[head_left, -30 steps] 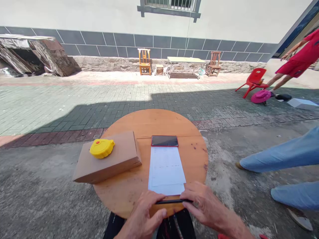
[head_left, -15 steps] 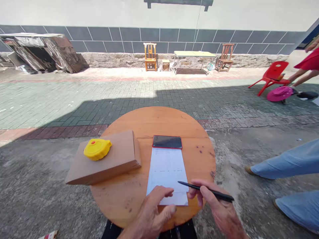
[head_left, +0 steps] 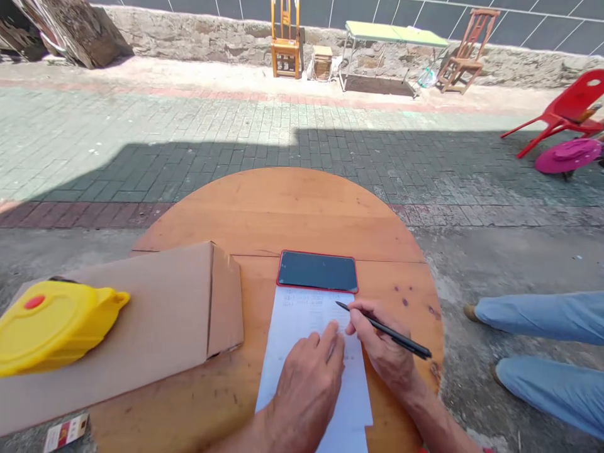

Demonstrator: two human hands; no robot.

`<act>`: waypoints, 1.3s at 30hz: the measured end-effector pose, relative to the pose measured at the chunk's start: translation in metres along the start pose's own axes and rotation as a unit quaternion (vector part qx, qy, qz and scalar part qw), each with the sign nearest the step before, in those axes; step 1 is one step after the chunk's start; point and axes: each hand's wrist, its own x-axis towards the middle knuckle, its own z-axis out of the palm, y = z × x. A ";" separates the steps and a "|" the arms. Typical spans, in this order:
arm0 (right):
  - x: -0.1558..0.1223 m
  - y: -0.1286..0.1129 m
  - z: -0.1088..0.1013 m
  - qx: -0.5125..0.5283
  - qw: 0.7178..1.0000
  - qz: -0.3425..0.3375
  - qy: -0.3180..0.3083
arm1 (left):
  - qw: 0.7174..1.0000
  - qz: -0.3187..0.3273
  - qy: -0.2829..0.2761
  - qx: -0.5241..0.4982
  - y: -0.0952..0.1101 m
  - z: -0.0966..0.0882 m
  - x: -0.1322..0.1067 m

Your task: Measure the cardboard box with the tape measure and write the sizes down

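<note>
On the round wooden table [head_left: 287, 207] lies a sheet of white paper [head_left: 277, 365] with small rows of writing near its top. My left hand [head_left: 309, 380] rests on the paper, fingers stretched forward. In my right hand [head_left: 389, 355] is a black pen [head_left: 401, 340], pinched between thumb and fingers. Its tip hovers over or touches the paper's upper right; I cannot tell which. A dark-screened phone [head_left: 317, 271] in a red case lies across the paper's top edge.
Left on the table sits a cardboard box [head_left: 160, 302], bearing a yellow tape measure [head_left: 51, 327] with a red button. A person's jeans-clad legs [head_left: 542, 318] are at the right. Beyond are a red chair [head_left: 573, 100], a wooden chair [head_left: 285, 47] and a pale green table [head_left: 396, 33].
My view has tilted down and closer to the table. Both hands have moved forward over the paper; the left has settled on it. The pen tip has moved up near the phone.
</note>
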 end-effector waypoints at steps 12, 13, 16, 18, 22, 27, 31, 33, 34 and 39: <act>0.011 0.012 0.009 -0.056 0.997 -0.055 0.009 | 0.999 0.010 0.037 -0.026 -0.011 -0.001 0.005; 0.012 0.011 0.010 -0.062 0.996 -0.065 0.011 | 0.999 0.012 0.036 -0.029 -0.011 -0.001 0.005; 0.014 0.007 0.011 -0.076 0.993 -0.091 0.012 | 0.999 0.012 0.033 -0.033 -0.012 -0.001 0.005; 0.014 0.005 0.011 -0.086 0.991 -0.100 0.005 | 0.999 0.011 0.029 -0.036 -0.012 -0.002 0.006; 0.013 0.005 0.010 -0.101 0.989 -0.108 -0.002 | 0.999 0.008 0.014 -0.050 -0.012 -0.001 0.006; 0.013 0.005 0.010 -0.105 0.988 -0.110 0.000 | 0.999 0.003 0.005 -0.049 -0.012 0.000 0.004; 0.013 0.005 0.011 -0.110 0.988 -0.109 -0.006 | 0.999 0.004 -0.001 -0.045 -0.012 0.000 0.004; 0.013 0.005 0.011 -0.113 0.987 -0.110 -0.006 | 0.999 0.000 -0.003 -0.047 -0.012 -0.001 0.005; 0.013 0.005 0.011 -0.115 0.987 -0.112 -0.006 | 0.999 0.000 -0.004 -0.048 -0.012 -0.002 0.005; 0.013 0.005 0.011 -0.127 0.986 -0.109 -0.007 | 0.999 0.000 -0.006 -0.048 -0.011 -0.003 0.006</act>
